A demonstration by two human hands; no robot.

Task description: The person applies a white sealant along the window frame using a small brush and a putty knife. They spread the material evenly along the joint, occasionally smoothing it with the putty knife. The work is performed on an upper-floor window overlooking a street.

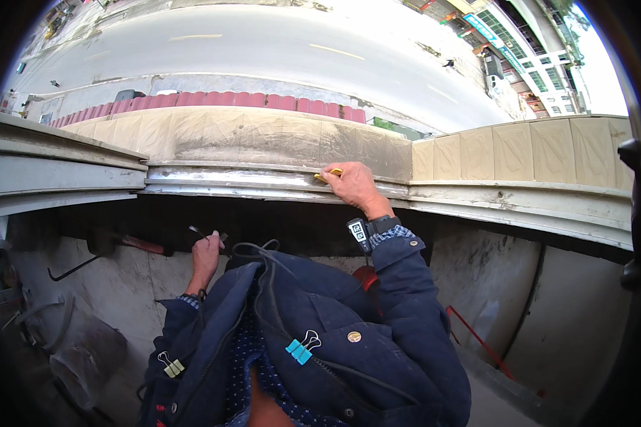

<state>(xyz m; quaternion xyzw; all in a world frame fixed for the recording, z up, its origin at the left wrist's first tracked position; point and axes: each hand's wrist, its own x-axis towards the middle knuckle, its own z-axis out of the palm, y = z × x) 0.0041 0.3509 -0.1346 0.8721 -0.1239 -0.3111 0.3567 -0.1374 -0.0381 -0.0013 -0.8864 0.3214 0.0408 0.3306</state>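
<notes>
My right hand (356, 186) reaches over a white window frame with a metal sliding track (249, 179). Its fingers are pinched around a small yellow piece (328, 174), which sits against the track; its exact kind is too small to tell. Lower and to the left, my left hand (206, 255) is closed around a slim tool with a thin metallic tip (196, 230). Most of that tool is hidden by the fingers. The left hand is below the frame, in front of the dark strip under it, apart from the track.
Beyond the frame lies a tan, stained ledge (263, 139), then red roof tiles (214, 99) and a road far below. A red-handled tool (142, 244) and a crumpled clear plastic bag (85, 356) are at the left. A red bar (481, 341) slants at lower right.
</notes>
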